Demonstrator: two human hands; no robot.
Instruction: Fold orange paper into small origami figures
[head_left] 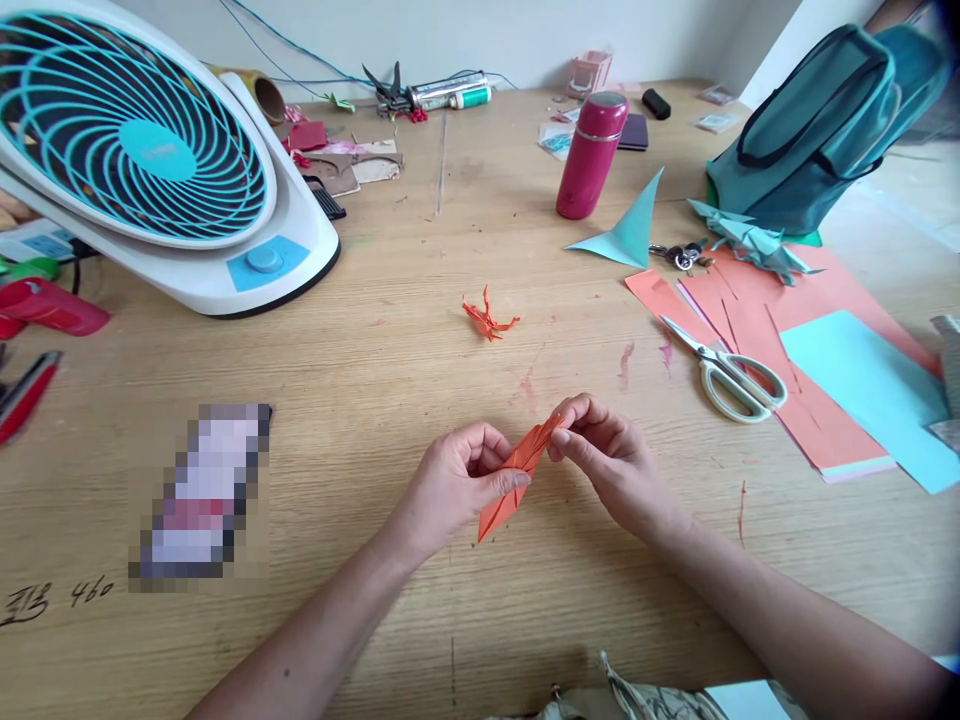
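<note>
Between my two hands is a folded piece of orange paper (501,512), long and pointed, with several creased layers. My left hand (461,475) grips its middle, thumb on the near face and fingers behind. At the upper right end, my right hand (607,455) pinches the tip between thumb and fingers. The paper is held tilted above the table, its lower point towards me. Farther off, a small orange folded paper figure (489,316) with thin spiky limbs sits on the wood.
White-handled scissors (739,385) lie on orange paper sheets (832,430) at right, beside a light blue sheet (862,360). Blue-green folded paper (626,235), a magenta bottle (589,160) and a teal bag (810,140) stand behind. At left are a fan (262,260) and a blurred phone-like object (202,490).
</note>
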